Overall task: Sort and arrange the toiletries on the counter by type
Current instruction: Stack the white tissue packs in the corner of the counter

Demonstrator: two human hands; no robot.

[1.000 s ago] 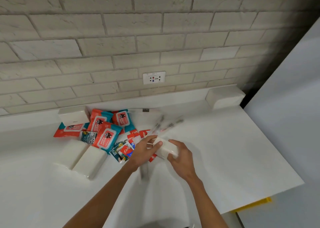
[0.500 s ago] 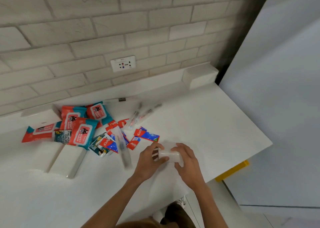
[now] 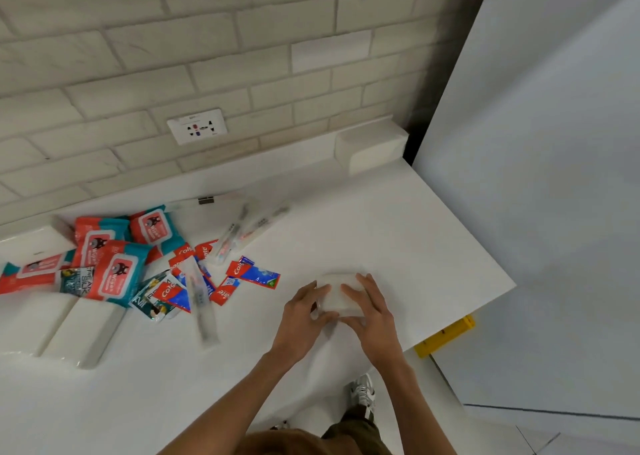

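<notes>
Setting the white packet (image 3: 341, 295) down near the counter's (image 3: 433, 233) edge at 4 o'clock risks it sliding off if a hand nudges it on release. The left hand (image 3: 304, 316) and right hand (image 3: 372, 316) grip its sides, fingers curled over it. It looks small, plain and soft-cornered, apart from the toothpaste sachets (image 3: 254, 276) at 9 o'clock.

Left hand (image 3: 304, 311), right hand (image 3: 373, 312) grip white block (image 3: 334, 292)
</notes>
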